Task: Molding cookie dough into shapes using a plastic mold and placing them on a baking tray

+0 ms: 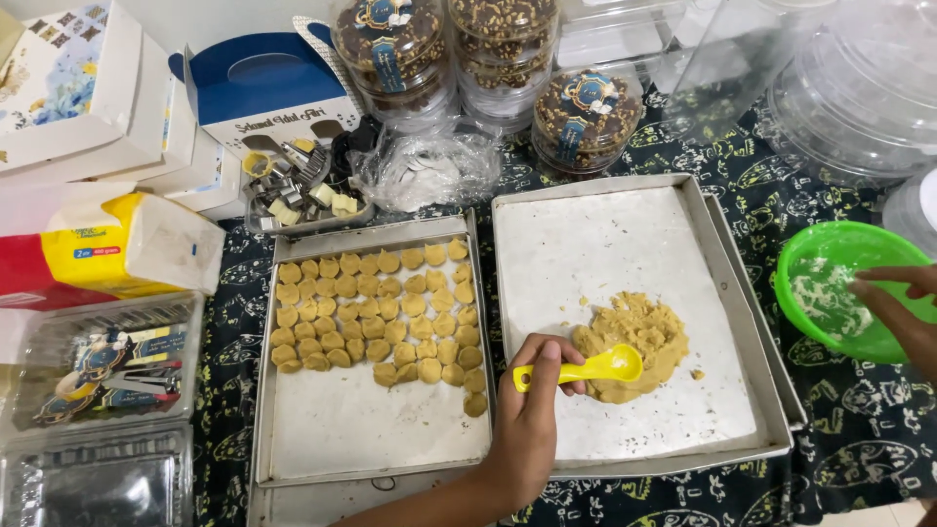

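Right tray (605, 244): upper half bare, open from above; dough (634, 342) lump and yellow spoon (586, 369) fill lower middle. Left tray (293, 429): cookies (376, 312) crowd top, lower part bare. Trays sit edge to edge. Jars (488, 59), boxes (264, 88), cutters (303, 190) block the back; green bowl (830, 244) blocks right; plastic boxes (98, 361) block left.

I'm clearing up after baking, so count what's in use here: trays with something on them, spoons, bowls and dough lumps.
Loaded trays: 2 (cookie tray, dough tray)
Yellow spoon: 1
Green bowl: 1
Dough lump: 1
Total: 5
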